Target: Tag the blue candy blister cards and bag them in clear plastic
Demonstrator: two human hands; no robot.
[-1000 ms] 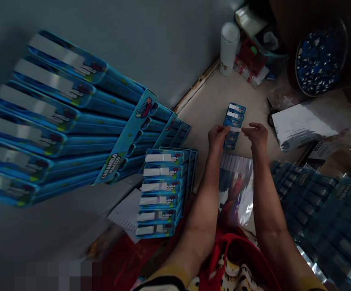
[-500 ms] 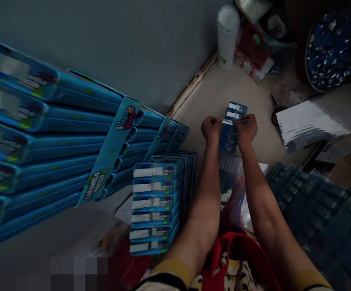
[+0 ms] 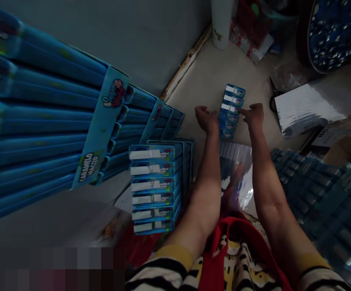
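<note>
On the table ahead lies a row of several small blue boxes (image 3: 230, 121) standing side by side. White strips (image 3: 230, 108) cross the three far ones; the nearer ones show bare blue ends. My left hand (image 3: 207, 118) is just left of the row, its fingers loosely bent and apart, with nothing visible in them. From the right side, my right hand (image 3: 254, 115) reaches the third strip, fingertips at its right end; the hand grips nothing that I can see. A sheet of white strips on shiny backing (image 3: 233, 151) lies between my forearms.
Tall stacked blue boxes (image 3: 54, 105) fill the left, with a smaller strip-marked stack (image 3: 153, 190) before them. More blue boxes (image 3: 309, 182) lie at right. Beyond are white sheets (image 3: 309, 107), scissors (image 3: 273, 99), a white cylinder (image 3: 221, 28) and a tub of blue wrapped pieces (image 3: 335, 36).
Both hands have drawn apart from the third white strip, which now lies across its box. The left hand has let go; the right stays at the strip's end. The view has shifted slightly.
</note>
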